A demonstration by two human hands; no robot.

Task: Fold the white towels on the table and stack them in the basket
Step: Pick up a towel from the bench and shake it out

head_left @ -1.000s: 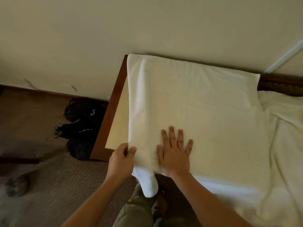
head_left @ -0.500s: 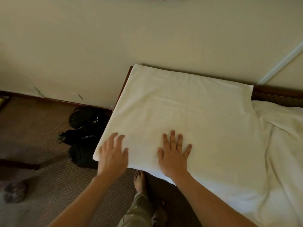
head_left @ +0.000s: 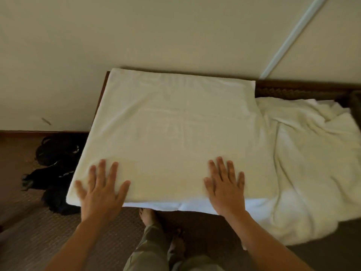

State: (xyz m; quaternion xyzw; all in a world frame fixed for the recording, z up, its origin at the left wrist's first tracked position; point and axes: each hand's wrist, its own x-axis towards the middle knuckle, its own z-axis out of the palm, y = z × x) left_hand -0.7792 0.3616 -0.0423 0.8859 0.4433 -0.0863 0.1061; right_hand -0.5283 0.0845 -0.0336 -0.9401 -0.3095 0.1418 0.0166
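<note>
Two hands lie flat and open on the near edge of the folded towel [head_left: 172,130], gripping nothing: the left hand [head_left: 101,190] presses the near left corner with fingers spread, and the right hand [head_left: 224,190] presses further along the same edge, towards the near right side. Beneath them the towel is spread as a broad rectangle covering almost all of the bench [head_left: 103,89], whose dark wooden rim shows only as a sliver at the far left corner against the wall [head_left: 136,32]. A thinner white layer peeks out under the near edge between the hands, so the layers do not look perfectly aligned there. To the right, touching the folded towel's side, a crumpled heap of white towels [head_left: 304,157] waits unfolded and hangs over the front. No basket can be identified for certain; a dark shape at the far right edge is too cropped to name. The step in hand looks like smoothing before the next fold. To do it well, the palms should sweep outward from the middle to push air and creases towards the edges, square the near corners, and tuck that stray lower layer flush before folding again. On the carpet [head_left: 29,231] to the left lie dark shoes [head_left: 56,165], well clear of the work.
</note>
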